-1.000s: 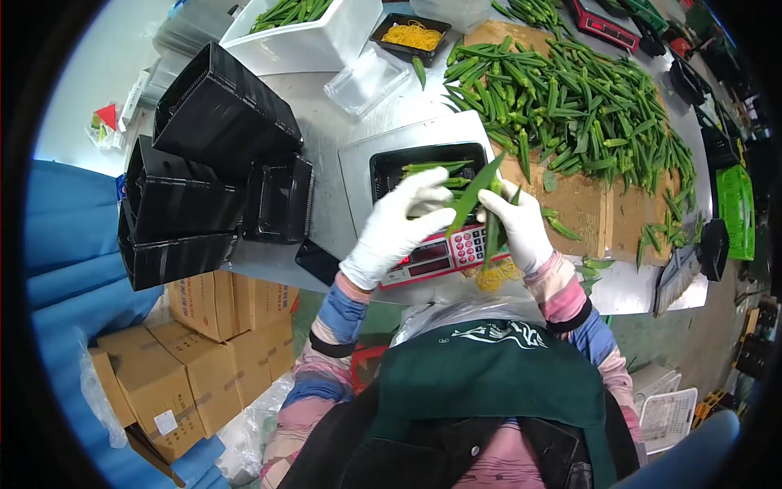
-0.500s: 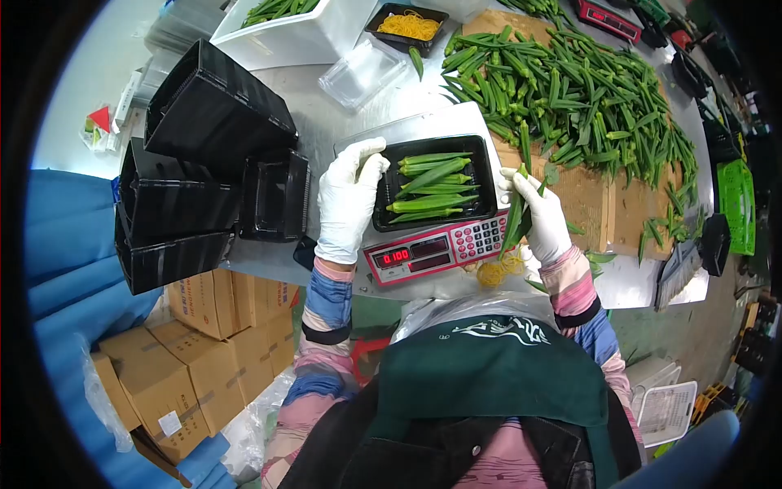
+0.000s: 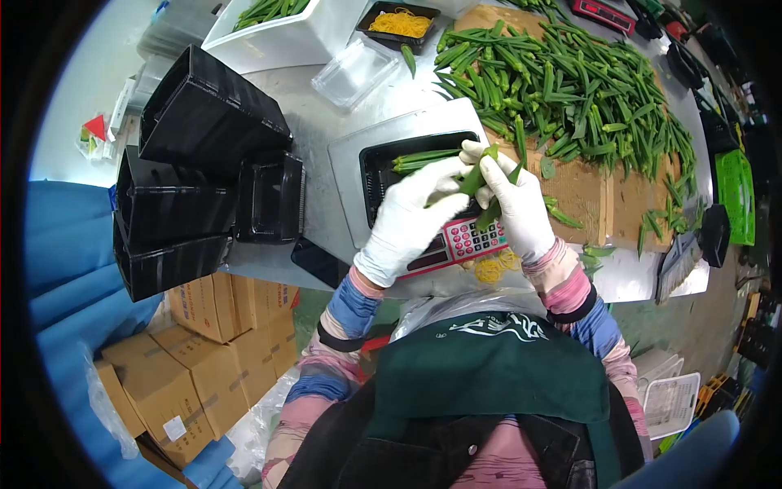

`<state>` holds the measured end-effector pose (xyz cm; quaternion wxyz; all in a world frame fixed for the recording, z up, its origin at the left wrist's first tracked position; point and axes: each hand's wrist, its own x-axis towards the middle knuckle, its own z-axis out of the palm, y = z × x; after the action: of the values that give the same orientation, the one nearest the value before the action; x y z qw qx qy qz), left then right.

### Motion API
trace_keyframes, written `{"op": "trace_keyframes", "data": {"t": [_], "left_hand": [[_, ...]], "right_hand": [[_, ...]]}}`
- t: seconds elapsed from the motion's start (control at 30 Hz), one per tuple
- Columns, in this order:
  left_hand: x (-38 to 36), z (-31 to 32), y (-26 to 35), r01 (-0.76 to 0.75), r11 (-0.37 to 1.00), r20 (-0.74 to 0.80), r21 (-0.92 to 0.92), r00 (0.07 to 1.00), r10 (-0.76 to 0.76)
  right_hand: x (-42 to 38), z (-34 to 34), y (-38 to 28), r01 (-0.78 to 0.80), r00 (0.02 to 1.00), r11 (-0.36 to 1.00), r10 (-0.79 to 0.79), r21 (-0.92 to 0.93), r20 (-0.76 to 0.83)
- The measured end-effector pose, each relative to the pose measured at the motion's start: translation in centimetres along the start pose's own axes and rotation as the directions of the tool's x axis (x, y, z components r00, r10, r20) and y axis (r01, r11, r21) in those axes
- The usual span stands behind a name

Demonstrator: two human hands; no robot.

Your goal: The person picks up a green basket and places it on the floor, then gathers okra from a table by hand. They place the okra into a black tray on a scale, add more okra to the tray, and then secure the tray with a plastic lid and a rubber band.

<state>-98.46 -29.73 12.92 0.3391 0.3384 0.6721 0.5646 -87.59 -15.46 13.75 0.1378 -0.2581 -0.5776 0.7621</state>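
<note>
Both my hands wear white gloves and meet over the right side of a black plastic tray [image 3: 368,181]. The tray rests on a digital scale [image 3: 344,160] with a red-edged keypad panel. My right hand [image 3: 519,208] is closed around green okra pods [image 3: 487,218], their ends poking out below its fingers. With thumb and fingers, my left hand [image 3: 415,216] pinches an okra pod [image 3: 472,181] between the two hands. More okra [image 3: 423,158] lies in the tray, largely hidden by my left hand, which also covers the scale's lit display.
A large okra heap [image 3: 570,98] covers a board at right. Stacked black trays [image 3: 212,110] stand at left, near a single black tray [image 3: 271,198]. Yellow rubber bands [image 3: 401,24] fill a tray at the back; others [image 3: 493,267] lie at the front edge. A clear container [image 3: 354,73] sits behind the scale.
My left hand has left the tray's left rim and moved right to the okra. My right hand has moved slightly left, over the tray's edge. The display reading 0.100 is now covered.
</note>
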Motion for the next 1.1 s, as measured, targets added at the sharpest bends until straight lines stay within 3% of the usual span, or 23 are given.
{"op": "trace_keyframes", "data": {"t": [0.1,0.13,0.2,0.23,0.37,0.47,0.53,0.57,0.67,0.73,0.87,1.0,1.03,1.1], "left_hand": [[0.1,-1.0,0.6,0.040,0.995,-0.080,-0.087,0.996,-0.047],[0.2,-1.4,0.5,-0.038,0.987,-0.089,0.155,0.995,0.053],[0.5,-2.8,-0.4,-0.173,0.782,-0.036,0.599,0.969,0.243],[0.4,-3.2,-1.0,-0.156,0.738,-0.036,0.656,0.971,0.237],[-0.5,-5.3,-1.7,-0.063,0.887,-0.243,0.457,0.951,0.192],[-1.2,-5.4,-0.7,0.015,0.999,-0.345,0.037,0.939,-0.002],[-1.6,-4.1,0.3,0.032,0.997,-0.276,-0.067,0.960,-0.050],[-1.8,-3.3,0.9,0.021,1.000,-0.237,0.014,0.971,-0.018],[-2.5,-0.2,-0.2,0.075,0.968,-0.067,-0.238,0.993,-0.093],[-2.4,1.4,0.3,0.118,0.924,-0.059,-0.364,0.987,-0.150],[-1.7,3.0,0.4,0.015,0.900,-0.159,-0.436,0.983,-0.094],[-1.2,3.2,-0.8,0.062,0.813,-0.077,-0.579,0.989,-0.130],[-1.0,2.8,-0.7,0.066,0.830,-0.088,-0.554,0.987,-0.137],[-0.9,1.6,2.1,-0.012,0.960,-0.266,-0.279,0.962,-0.065]], "right_hand": [[0.5,-0.6,0.3,-0.078,0.997,0.997,0.078,-0.001,0.008],[0.6,-1.1,0.8,-0.104,0.994,0.994,0.104,0.017,-0.013],[0.9,-1.7,1.7,-0.154,0.986,0.987,0.156,0.053,-0.051],[1.2,-1.5,2.3,-0.048,0.989,0.990,0.066,0.135,-0.133],[1.3,-3.9,2.5,-0.086,0.960,0.923,0.177,0.376,-0.216],[1.4,-3.9,2.2,-0.096,0.973,0.900,0.175,0.425,-0.152],[1.9,-3.5,3.3,-0.119,0.982,0.948,0.157,0.294,-0.108],[1.6,-3.2,3.4,-0.135,0.981,0.968,0.160,0.211,-0.109],[1.0,-2.3,4.0,-0.174,0.983,0.906,0.184,0.387,0.010],[0.6,-1.7,4.4,-0.235,0.964,0.815,0.264,0.530,0.021],[-0.1,-1.6,6.2,-0.280,0.957,0.676,0.252,0.681,0.143],[-0.7,-0.7,6.6,-0.215,0.974,0.739,0.208,0.639,0.087],[-0.8,-1.4,6.6,-0.235,0.971,0.784,0.158,0.575,0.180],[-1.3,-1.8,6.6,-0.236,0.972,0.797,0.187,0.557,0.145]]}}
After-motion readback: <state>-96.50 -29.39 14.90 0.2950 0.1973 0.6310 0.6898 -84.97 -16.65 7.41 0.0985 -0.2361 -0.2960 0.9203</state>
